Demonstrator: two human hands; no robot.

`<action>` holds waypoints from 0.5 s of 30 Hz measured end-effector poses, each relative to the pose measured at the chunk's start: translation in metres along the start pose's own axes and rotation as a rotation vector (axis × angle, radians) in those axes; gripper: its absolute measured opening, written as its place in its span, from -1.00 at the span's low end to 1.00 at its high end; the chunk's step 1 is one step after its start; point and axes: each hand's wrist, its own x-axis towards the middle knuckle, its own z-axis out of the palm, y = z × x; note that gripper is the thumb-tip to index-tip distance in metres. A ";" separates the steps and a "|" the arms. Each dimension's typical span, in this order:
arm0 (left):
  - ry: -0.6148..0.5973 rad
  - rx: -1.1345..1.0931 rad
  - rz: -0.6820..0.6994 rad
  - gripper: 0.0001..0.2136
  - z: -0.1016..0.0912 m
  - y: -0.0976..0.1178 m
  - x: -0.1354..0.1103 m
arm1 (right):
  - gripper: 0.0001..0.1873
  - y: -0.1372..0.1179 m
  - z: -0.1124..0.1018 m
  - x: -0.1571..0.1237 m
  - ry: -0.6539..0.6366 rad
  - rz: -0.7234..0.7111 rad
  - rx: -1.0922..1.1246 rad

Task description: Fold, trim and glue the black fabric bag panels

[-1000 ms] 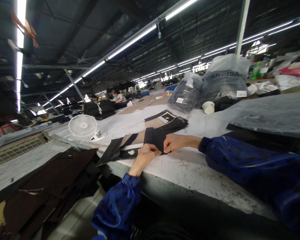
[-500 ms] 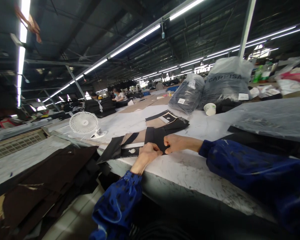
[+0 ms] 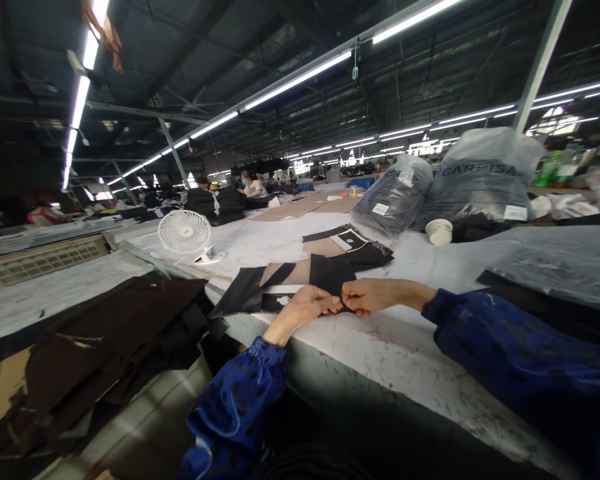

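Note:
A black and tan fabric piece (image 3: 325, 270) lies near the front edge of the white-covered table (image 3: 405, 340). On its left part are a white strip and a small pale mark. My left hand (image 3: 307, 310) rests over its near edge, fingers closed and pinching the fabric. Close beside it, my right hand (image 3: 373, 295) pinches the same edge, its fingertips almost touching the left ones. The fingertips hide the exact spot they grip. Just behind lies a stack of similar black and tan pieces (image 3: 365, 247).
A white fan (image 3: 185, 232) is clipped at the table's left edge. Behind my right hand stand a paper cup (image 3: 439, 231) and plastic-wrapped dark bags (image 3: 480, 177). Dark brown fabric sheets (image 3: 95, 353) are piled lower left. A person (image 3: 253, 185) sits far back.
My view has swung left, so everything appears shifted rightward. My hands have drawn closer together at the fabric's near edge, the right hand's fingers now meeting the left's.

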 end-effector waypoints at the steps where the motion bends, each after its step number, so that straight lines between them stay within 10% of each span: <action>1: -0.002 -0.046 0.019 -0.78 -0.006 -0.003 -0.001 | -0.94 0.001 -0.001 0.000 -0.007 -0.001 0.002; 6: 0.238 -0.155 0.138 -0.82 -0.029 -0.019 -0.016 | -0.94 -0.001 -0.006 -0.002 -0.047 0.002 0.011; 15: 0.308 0.458 0.200 -0.95 -0.002 -0.018 -0.039 | -0.79 0.010 -0.005 0.003 -0.053 -0.019 0.008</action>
